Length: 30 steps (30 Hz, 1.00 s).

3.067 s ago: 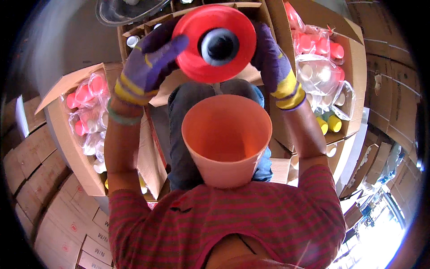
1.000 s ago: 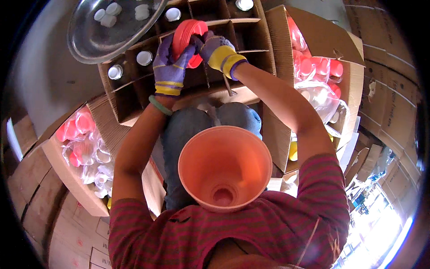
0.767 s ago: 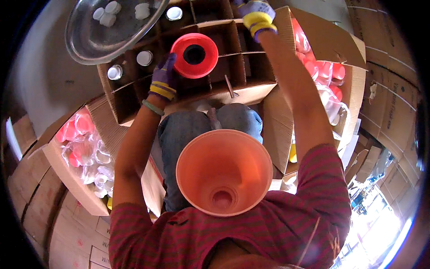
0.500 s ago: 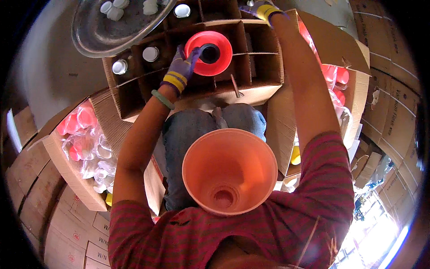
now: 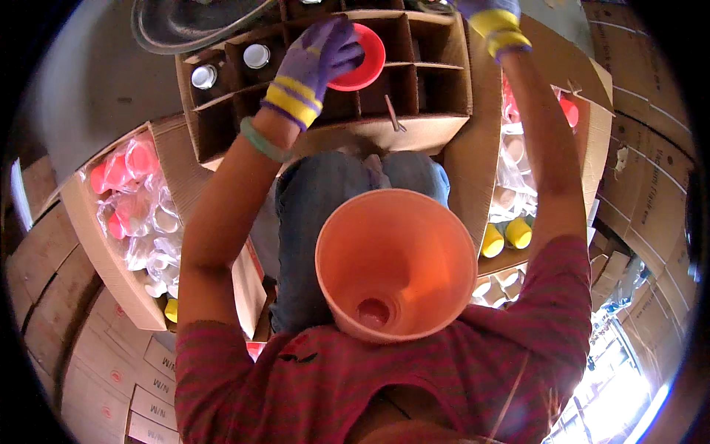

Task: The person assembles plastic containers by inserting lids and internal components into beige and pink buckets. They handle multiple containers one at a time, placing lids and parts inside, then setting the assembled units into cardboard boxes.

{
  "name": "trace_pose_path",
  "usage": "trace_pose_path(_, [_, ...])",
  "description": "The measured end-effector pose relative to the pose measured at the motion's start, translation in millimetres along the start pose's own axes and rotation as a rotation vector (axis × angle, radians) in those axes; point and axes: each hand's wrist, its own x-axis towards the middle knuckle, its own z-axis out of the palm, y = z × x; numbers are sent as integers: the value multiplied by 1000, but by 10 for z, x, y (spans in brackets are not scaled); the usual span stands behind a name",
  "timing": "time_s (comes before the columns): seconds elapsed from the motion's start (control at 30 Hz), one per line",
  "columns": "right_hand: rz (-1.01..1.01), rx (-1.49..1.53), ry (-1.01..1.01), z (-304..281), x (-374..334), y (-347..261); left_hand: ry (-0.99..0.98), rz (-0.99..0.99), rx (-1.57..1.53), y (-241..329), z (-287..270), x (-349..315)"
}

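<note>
My left hand point(image 5: 318, 55), in a purple and yellow glove, is curled over a red, round, wide-rimmed cup-like piece point(image 5: 373, 63). Its fingers bend into the piece and cover its middle. That piece sits over the compartments of a divided cardboard box point(image 5: 414, 122) in front of my knees. At the top edge my right hand point(image 5: 492, 15), gloved alike, reaches past the box's far right corner; its fingers are mostly cut off. White-capped bottles point(image 5: 257, 56) stand in compartments to the left of my left hand. A thin brownish strip point(image 5: 391, 112) sticks up at the box's near side.
A large orange bucket point(image 5: 399, 259) rests in my lap. Open cartons of bagged red and clear parts flank me, left point(image 5: 111, 259) and right point(image 5: 473, 177); yellow pieces point(image 5: 518, 233) lie in the right one. A clear basin point(image 5: 185, 33) stands far left. Stacked cartons point(image 5: 643, 148) line the right.
My left hand has moved from the red piece's left rim to over its middle. My right hand has shifted right, toward the top edge. The whole view has tilted, so the box sits higher.
</note>
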Motion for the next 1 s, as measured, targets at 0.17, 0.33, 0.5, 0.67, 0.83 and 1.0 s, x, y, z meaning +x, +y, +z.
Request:
trace_pose_path(0.17, [-547, -50, 77, -1477, -739, -973, -308, 42, -243, 514, 264, -91])
trace_pose_path(0.33, [-245, 856, -219, -2014, -1210, -1366, -514, -87, -681, 919, -34, -800])
trace_pose_path(0.5, [448, 1263, -426, -1945, -1586, -1266, -558, -119, -497, 1338, -168, -1692])
trace_pose_path(0.67, [261, 1250, -720, -1911, -1970, -1506, -748, -209, -276, 1565, -395, -2186])
trace_pose_path(0.83, [304, 1092, -967, -2048, -2060, -1564, -680, -99, -418, 1258, -349, -2426])
trace_pose_path(1.0, [-351, 754, -897, -2103, -1697, -1602, -647, 94, -403, 922, -291, -2093])
